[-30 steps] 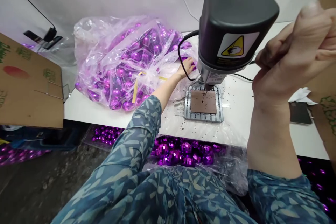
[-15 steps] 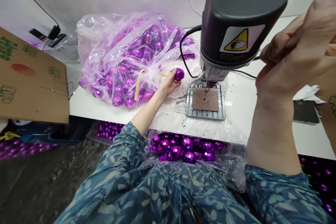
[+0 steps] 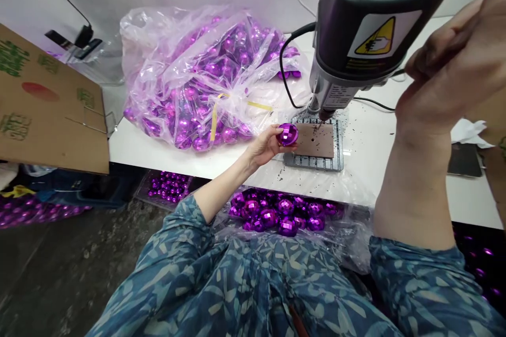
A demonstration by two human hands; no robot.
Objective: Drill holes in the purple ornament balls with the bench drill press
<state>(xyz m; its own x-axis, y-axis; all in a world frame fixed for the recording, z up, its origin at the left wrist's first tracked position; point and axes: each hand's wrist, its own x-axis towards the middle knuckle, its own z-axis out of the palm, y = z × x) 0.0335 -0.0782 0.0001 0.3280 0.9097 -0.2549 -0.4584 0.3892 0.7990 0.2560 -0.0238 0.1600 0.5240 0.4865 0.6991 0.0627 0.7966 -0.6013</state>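
A shiny purple faceted ball (image 3: 288, 134) is held in the fingers of my left hand (image 3: 269, 146), at the left edge of a brown board (image 3: 316, 142). The board has a small hole and lies on a grey slotted metal plate (image 3: 339, 164). Above it stands a dark drill press (image 3: 379, 21) with a yellow warning label, its chuck (image 3: 326, 115) over the board. My right hand (image 3: 450, 66) is raised at the right of the machine, its fingers curled; what they grip is hidden.
A big clear bag (image 3: 158, 63) of purple balls lies on the white table (image 3: 138, 155) at the left. More balls (image 3: 285, 210) sit in plastic below the front edge. Cardboard (image 3: 51, 110) stands far left; a dark phone (image 3: 465, 160) lies at the right.
My left hand has moved right and nearer with the ball, from beside the bag to the board's edge. My right hand stays raised and curled. The whole view has shifted slightly.
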